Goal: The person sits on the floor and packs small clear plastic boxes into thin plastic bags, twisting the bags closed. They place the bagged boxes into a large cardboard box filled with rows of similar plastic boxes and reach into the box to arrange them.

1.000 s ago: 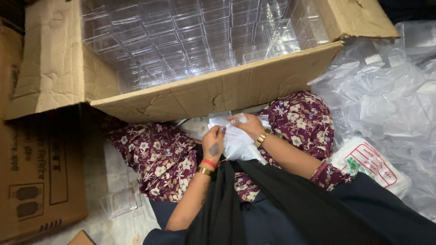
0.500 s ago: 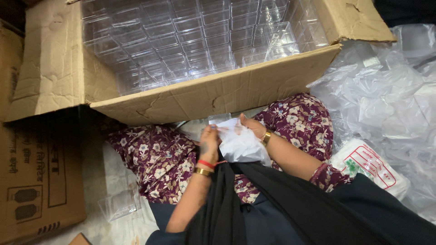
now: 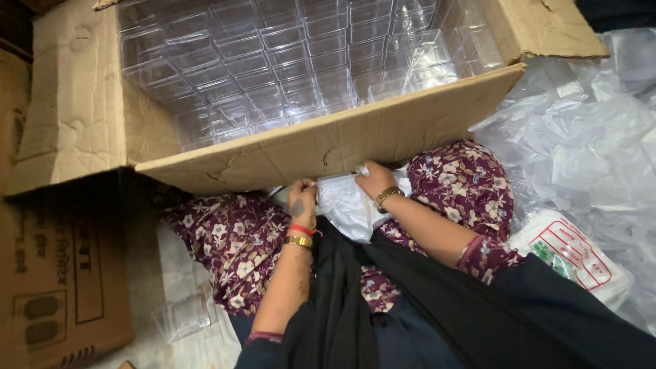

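Both hands are gripping a white plastic bag [image 3: 348,205] lying on the lap, just below the near flap of the open cardboard carton [image 3: 328,147]. The left hand [image 3: 301,203] is pinching the bag's left edge with fingers closed on it; the right hand [image 3: 374,181] is clamping its upper edge, right under the flap. Risk noted: thin film is likely to tear or slip if the hands are pulling apart unevenly, and the flap is crowding the fingers. The clear plastic boxes [image 3: 287,61] are filling the carton above. The bag's contents, its mouth and the fingertips beneath the flap are not showing.
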